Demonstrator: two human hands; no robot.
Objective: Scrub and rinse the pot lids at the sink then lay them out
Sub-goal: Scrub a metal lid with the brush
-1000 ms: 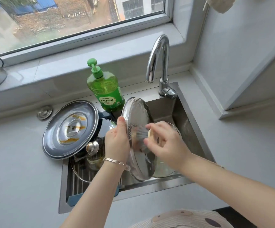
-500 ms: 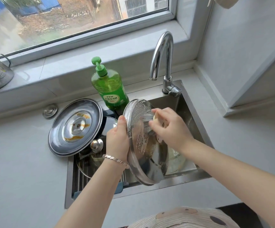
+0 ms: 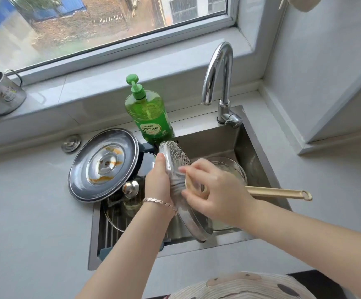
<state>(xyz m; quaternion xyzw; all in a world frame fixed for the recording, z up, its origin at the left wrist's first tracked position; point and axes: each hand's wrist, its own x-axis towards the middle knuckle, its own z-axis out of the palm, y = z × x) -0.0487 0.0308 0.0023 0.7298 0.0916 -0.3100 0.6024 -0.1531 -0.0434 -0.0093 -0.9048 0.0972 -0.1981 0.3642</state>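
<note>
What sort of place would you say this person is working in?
Most likely a home kitchen: a stainless steel sink with a curved tap, a green dish soap bottle behind it, and a stained pot lid resting at the basin's edge.

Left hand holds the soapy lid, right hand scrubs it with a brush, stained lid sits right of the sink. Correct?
No: head view shows the stained lid left of the sink, not right. Left hand holds the soapy lid; right hand scrubs it with a brush.
</note>
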